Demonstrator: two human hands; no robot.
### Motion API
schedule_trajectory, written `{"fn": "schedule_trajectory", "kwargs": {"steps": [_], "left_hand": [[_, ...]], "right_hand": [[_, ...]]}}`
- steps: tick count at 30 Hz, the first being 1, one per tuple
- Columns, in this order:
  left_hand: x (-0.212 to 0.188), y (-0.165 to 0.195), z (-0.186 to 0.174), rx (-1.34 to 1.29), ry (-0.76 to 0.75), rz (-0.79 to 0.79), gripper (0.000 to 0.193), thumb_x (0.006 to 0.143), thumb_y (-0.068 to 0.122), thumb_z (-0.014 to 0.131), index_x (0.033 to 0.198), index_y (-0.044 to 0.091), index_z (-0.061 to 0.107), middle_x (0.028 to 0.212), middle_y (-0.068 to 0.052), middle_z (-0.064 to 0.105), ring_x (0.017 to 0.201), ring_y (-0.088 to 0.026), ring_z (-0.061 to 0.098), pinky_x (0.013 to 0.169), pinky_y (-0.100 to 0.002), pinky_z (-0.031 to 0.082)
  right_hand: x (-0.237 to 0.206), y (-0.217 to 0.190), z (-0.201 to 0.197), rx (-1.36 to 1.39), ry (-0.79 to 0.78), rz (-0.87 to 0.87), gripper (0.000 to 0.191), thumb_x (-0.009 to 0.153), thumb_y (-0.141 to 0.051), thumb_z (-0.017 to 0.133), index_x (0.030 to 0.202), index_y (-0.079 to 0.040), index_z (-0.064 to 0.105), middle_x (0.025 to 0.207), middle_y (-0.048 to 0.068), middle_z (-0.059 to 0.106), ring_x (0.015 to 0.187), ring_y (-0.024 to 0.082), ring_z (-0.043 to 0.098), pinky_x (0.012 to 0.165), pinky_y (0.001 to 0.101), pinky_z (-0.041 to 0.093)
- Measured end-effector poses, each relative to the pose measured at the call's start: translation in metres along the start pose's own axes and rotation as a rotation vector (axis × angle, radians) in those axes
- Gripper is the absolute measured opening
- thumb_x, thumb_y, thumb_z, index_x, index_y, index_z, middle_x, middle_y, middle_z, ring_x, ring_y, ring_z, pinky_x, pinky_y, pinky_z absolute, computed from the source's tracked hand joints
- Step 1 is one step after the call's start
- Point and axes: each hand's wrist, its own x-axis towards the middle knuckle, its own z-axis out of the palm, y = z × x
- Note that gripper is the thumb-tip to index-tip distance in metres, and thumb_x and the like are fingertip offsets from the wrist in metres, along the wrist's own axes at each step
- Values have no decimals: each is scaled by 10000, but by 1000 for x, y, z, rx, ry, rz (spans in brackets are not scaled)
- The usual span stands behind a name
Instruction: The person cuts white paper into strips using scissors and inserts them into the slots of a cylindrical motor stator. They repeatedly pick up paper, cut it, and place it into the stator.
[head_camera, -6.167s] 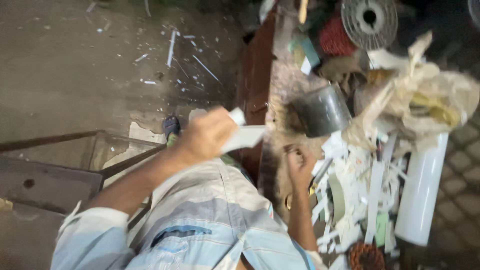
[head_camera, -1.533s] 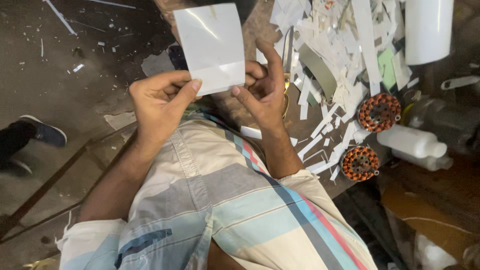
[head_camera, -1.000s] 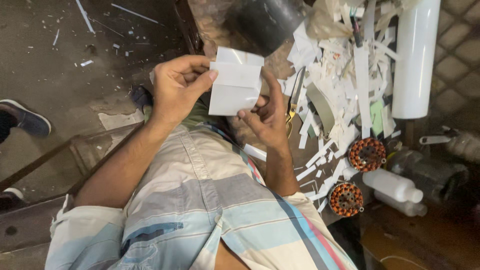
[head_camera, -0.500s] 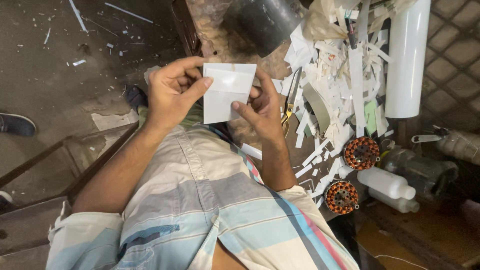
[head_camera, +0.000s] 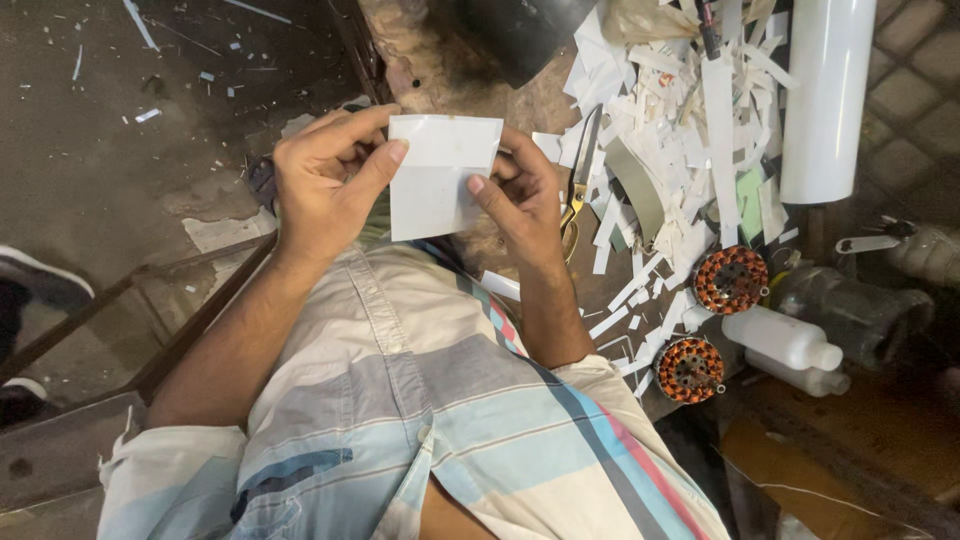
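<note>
bare hands (head_camera: 330, 190); short-sleeved shirt (head_camera: 440, 420) in pale blue, grey and cream blocks, one pink stripe.

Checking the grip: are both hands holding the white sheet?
Yes, the left hand and right hand pinch opposite edges of the white sheet.

Sheet (head_camera: 440, 180) held between left hand (head_camera: 325, 185) and right hand (head_camera: 520, 200), scissors (head_camera: 580, 185) just right of the right hand, paper strips (head_camera: 680, 130) beyond them, roll (head_camera: 828, 95) further right, two wound stators (head_camera: 730, 280) beside bottles (head_camera: 785, 340)
</note>
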Motion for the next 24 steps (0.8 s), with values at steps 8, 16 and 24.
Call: {"fn": "schedule_trajectory", "kwargs": {"steps": [8,16,24], "left_hand": [[-2,-4,-1,-47,8,13,230,1027,-23,763,1249,-69,721,968,-44,649,806,-58,592,668,-194,472],[3,-5,-6,-12,13,48,223,1026,-37,756,1244,-70,721,971,-48,664,783,-52,591,640,-186,465],[9,-1,-2,-33,-2,51,211,1041,-46,755,1251,-52,729,979,-43,654,792,-50,577,606,-175,439]], "right_hand": [[0,11,-24,-70,6,-64,426,1000,-8,685,1402,53,561,1067,126,746,964,162,717,873,309,585],[-52,4,-97,-1336,235,294,424,848,-141,819,1215,-18,644,898,182,742,790,308,749,688,426,578],[-84,47,-117,-954,467,244,446,796,-45,719,1218,-27,575,822,137,720,666,252,708,586,376,563]]}}
